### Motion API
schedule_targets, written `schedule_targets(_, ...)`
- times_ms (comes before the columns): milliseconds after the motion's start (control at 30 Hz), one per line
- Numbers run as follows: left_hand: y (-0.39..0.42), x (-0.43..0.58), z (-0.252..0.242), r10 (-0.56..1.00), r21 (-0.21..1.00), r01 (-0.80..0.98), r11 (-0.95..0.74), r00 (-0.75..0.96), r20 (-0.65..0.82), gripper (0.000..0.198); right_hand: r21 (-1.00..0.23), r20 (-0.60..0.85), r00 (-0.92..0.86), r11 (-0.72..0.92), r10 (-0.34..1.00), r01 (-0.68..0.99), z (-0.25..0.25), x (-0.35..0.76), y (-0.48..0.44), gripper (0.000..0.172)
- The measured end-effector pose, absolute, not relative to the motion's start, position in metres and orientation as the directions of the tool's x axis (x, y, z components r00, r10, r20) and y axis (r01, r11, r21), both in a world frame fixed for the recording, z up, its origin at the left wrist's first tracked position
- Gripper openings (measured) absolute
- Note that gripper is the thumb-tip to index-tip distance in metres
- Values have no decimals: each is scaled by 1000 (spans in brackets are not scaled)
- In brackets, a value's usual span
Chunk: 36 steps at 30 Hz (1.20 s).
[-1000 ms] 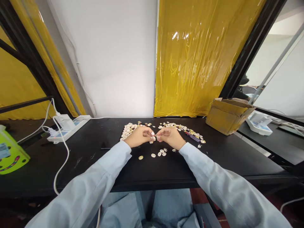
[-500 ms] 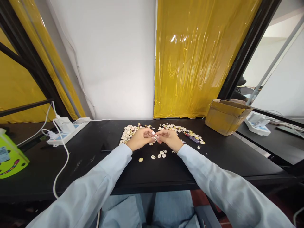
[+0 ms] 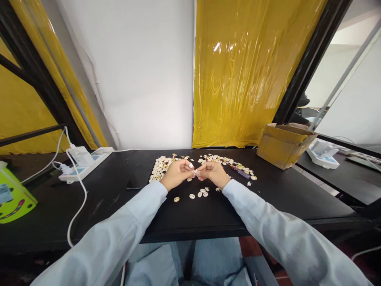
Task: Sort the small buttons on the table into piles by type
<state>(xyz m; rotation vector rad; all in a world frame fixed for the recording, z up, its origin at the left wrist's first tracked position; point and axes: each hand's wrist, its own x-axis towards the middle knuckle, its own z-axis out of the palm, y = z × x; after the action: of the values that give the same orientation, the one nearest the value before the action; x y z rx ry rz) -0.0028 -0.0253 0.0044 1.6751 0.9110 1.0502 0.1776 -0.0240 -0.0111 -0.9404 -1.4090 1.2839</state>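
Above the black table, my left hand [image 3: 176, 174] and my right hand [image 3: 214, 174] meet fingertip to fingertip. Both pinch one small white piece with dark holes [image 3: 195, 172], mostly covered by the fingers. Behind my left hand lies a pile of white oval pieces with holes [image 3: 159, 167]. A second heap of white and yellowish pieces [image 3: 220, 159] spreads behind my right hand. Nearer to me lie several loose oval pieces [image 3: 200, 194] and a yellowish oval piece [image 3: 176, 199]. A purple-handled tool [image 3: 242, 172] rests to the right of my right hand.
A cardboard box [image 3: 284, 147] stands at the table's back right. On the left are a white power strip [image 3: 92, 161] with plugs and a cable, and a green container [image 3: 14, 196]. A dark flat object [image 3: 137, 183] lies left of the pile.
My hands stay at nearly the same spot, still pinching the small piece. The fingers have shifted slightly, with the fingertips a little closer around it.
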Motion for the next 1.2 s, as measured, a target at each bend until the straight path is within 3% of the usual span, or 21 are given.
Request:
schedule_targets(833, -28, 1, 0, 907, 955, 72, -289, 341, 249, 22, -993, 52, -236, 24, 970, -120, -14, 176, -26, 31)
schedule_targets(1200, -23, -2, 1, 895, 951, 64, -303, 361, 261, 24, -989, 117, -188, 97, 975, -113, -13, 174, -28, 29)
